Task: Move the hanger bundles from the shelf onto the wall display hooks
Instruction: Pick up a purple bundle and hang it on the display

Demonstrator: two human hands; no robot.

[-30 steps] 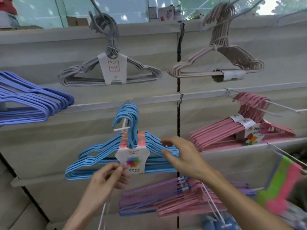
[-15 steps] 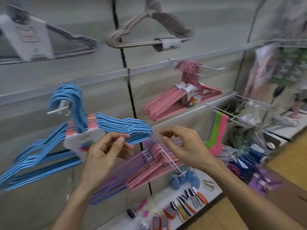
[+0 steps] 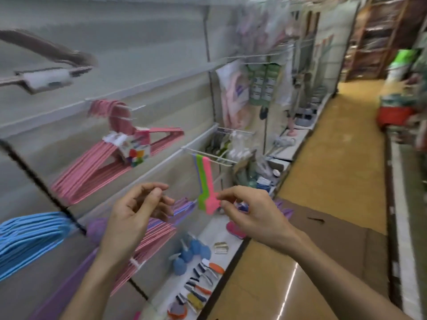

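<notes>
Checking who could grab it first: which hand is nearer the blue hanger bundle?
Left. The left hand hangs empty just right of the blue hanger bundle at the frame's left edge; the right hand is farther right, beyond the left hand.

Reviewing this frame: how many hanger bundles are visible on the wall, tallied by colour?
Counting by colour, as far as the motion blur allows:
Blue hanger bundle: 1
Pink upper hanger bundle and pink lower hanger bundle: 2
Purple hanger bundle: 1
Beige hanger bundle, partly cut off at the frame edge: 1
Total: 5
</notes>
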